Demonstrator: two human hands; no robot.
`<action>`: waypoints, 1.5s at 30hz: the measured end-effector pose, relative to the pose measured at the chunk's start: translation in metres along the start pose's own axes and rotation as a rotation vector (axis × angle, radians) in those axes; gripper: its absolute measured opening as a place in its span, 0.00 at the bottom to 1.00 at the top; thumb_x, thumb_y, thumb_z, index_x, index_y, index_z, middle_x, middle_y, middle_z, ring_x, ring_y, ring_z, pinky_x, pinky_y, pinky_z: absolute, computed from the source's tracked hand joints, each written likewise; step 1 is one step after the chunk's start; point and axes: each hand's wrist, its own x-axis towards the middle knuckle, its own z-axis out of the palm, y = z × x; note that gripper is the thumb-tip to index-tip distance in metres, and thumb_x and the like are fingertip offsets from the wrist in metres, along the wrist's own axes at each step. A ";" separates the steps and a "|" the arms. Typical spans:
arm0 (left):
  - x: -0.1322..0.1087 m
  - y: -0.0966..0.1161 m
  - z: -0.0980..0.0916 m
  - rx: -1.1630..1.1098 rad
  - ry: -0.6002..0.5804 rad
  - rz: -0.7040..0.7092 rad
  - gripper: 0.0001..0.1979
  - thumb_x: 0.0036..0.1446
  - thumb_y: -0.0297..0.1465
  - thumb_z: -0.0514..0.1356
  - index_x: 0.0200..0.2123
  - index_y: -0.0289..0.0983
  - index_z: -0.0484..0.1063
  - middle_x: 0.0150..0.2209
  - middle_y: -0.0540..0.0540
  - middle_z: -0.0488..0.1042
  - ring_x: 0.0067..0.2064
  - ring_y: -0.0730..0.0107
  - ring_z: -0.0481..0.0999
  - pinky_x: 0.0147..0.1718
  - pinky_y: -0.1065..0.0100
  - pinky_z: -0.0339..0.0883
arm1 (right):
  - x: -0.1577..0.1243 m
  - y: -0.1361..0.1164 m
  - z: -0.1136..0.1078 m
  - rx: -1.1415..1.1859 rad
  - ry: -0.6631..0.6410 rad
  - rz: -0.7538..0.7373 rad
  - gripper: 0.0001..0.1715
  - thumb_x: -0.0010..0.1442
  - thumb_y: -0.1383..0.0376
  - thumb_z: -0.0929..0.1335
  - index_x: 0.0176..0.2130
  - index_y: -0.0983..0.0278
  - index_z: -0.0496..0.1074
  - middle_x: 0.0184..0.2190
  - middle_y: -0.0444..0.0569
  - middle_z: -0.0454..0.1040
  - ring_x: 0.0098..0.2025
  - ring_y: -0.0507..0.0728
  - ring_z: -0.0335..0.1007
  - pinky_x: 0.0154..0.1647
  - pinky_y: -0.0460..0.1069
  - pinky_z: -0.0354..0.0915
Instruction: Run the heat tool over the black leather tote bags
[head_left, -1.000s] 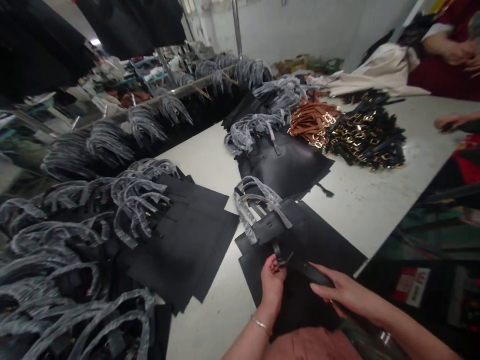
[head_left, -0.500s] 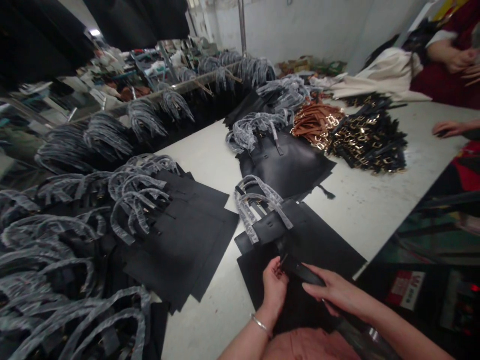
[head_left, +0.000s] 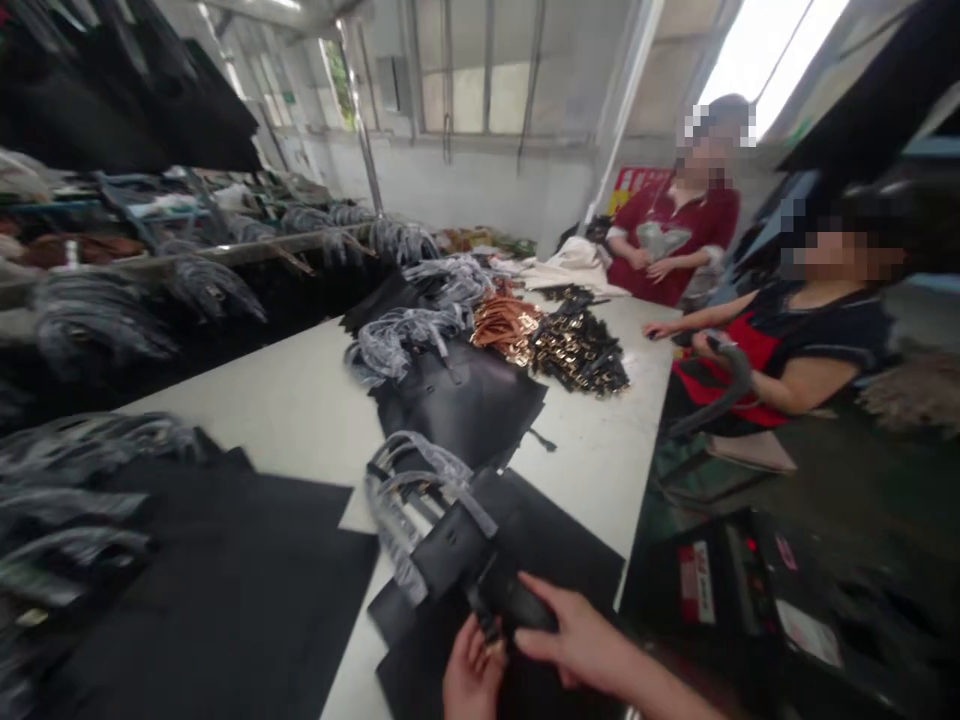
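Observation:
My right hand [head_left: 577,635] is wrapped round a thick black hand-held tool [head_left: 521,597] whose exact kind I cannot make out. Just left of it, my left hand [head_left: 471,668] pinches a narrow black strap [head_left: 482,608] with its fingertips. Both hands are over a black leather bag panel [head_left: 555,535] lying flat near the table's front edge. Above the strap, plastic-wrapped handles [head_left: 397,540] arch up from the black piece. The tool's tip is close to the strap; contact is unclear.
More black panels [head_left: 247,570] lie at left, and a further stack [head_left: 465,400] ahead. Brown straps [head_left: 504,325] and black buckled straps [head_left: 581,345] are heaped beyond. Two co-workers are at the table's right and far end; one holds a dark hose [head_left: 724,385]. A black machine [head_left: 727,570] stands at right.
The view has swung up and right, so the co-workers and windows now show. Both hands keep their hold on the strap and the tool over the same panel.

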 end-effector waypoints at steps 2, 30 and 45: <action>-0.006 0.009 0.021 -0.040 -0.066 0.001 0.34 0.34 0.34 0.74 0.48 0.34 0.73 0.46 0.34 0.76 0.47 0.54 0.77 0.47 0.61 0.69 | -0.011 0.009 -0.018 0.013 -0.054 0.053 0.45 0.57 0.58 0.69 0.67 0.65 0.53 0.21 0.40 0.70 0.14 0.47 0.61 0.13 0.40 0.54; 0.076 0.047 0.068 1.014 -0.080 0.393 0.24 0.54 0.16 0.51 0.54 0.32 0.64 0.49 0.38 0.67 0.51 0.62 0.70 0.53 0.65 0.63 | 0.037 0.039 -0.052 -0.056 0.044 0.191 0.44 0.58 0.53 0.67 0.67 0.67 0.53 0.21 0.42 0.72 0.14 0.50 0.65 0.13 0.44 0.59; 0.086 0.040 0.084 1.287 0.004 0.249 0.15 0.56 0.33 0.59 0.48 0.41 0.69 0.47 0.46 0.68 0.41 0.66 0.75 0.41 0.68 0.67 | 0.092 0.023 -0.091 0.033 0.212 0.111 0.31 0.57 0.52 0.68 0.56 0.63 0.66 0.21 0.41 0.70 0.13 0.50 0.65 0.11 0.43 0.58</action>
